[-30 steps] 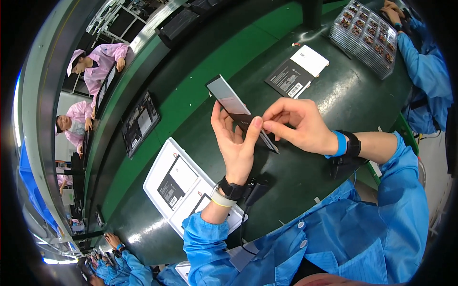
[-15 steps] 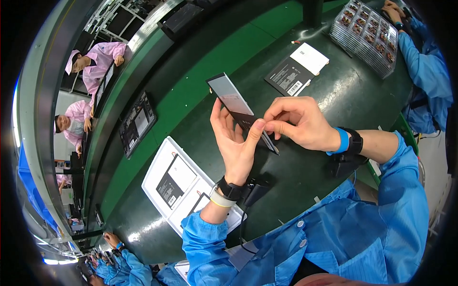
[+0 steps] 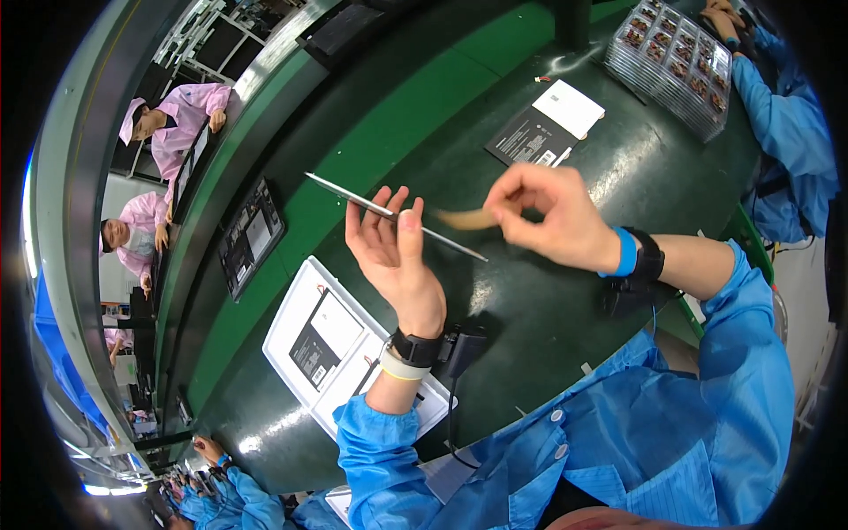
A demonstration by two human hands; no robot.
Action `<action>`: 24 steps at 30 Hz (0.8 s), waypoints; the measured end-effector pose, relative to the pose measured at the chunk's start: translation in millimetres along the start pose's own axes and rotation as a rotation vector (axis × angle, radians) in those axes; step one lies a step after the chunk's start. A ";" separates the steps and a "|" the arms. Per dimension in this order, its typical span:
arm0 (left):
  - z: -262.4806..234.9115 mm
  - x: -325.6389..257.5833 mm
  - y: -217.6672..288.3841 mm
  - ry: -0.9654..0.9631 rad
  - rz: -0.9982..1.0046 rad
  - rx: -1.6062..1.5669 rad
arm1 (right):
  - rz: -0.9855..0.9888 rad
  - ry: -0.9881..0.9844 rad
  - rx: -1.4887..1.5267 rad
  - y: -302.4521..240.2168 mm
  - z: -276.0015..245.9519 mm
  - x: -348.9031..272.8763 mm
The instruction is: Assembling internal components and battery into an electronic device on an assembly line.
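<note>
My left hand [image 3: 405,281] grips a thin flat battery pack [image 3: 452,246], which is turned almost edge-on, thumb on one side and fingers on the other. Just to its right, my right hand [image 3: 558,221] pinches a yellowish-brown strip [image 3: 466,219] between thumb and forefinger. The strip is blurred by motion and appears apart from the pack. Beyond my right hand, another black-and-white battery pack [image 3: 565,110] lies on the green bench. Below my left hand stands a white tray [image 3: 281,329] holding similar packs, one of them [image 3: 327,338] fully seen, another partly behind my forearm.
A dark opened electronic device [image 3: 251,238] lies on the bench at left. Stacked clear trays of small parts [image 3: 667,75] stand at the far right, near a co-worker's blue sleeve [image 3: 777,115]. People in pink [image 3: 181,124] work across the line. A black cable [image 3: 454,402] hangs by my left wrist.
The battery pack in my left hand has tilted from face-visible to nearly edge-on and shifted left. My right hand has come away from it with the yellowish-brown strip.
</note>
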State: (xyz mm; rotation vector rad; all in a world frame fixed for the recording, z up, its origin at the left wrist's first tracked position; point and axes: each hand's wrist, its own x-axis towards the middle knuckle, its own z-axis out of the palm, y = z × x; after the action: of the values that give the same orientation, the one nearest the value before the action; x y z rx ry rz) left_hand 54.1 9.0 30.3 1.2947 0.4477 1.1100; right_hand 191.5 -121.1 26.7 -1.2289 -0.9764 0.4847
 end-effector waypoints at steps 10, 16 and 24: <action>-1.4 -4.1 -16.4 0.006 0.058 0.056 | -0.126 -0.169 -0.184 -2.8 4.8 -9.4; -2.1 3.1 -13.0 -0.068 -0.233 -0.258 | -0.084 -0.103 -0.195 6.8 2.8 -1.7; -37.0 30.0 -23.0 -0.316 -0.500 -0.648 | -0.160 0.146 -0.152 15.6 -36.7 33.4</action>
State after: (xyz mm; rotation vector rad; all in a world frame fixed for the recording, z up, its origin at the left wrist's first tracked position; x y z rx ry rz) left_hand 47.1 56.5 8.0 0.7043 0.1346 0.5391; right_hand 242.4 -111.0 23.2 -1.2902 -0.9906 0.1951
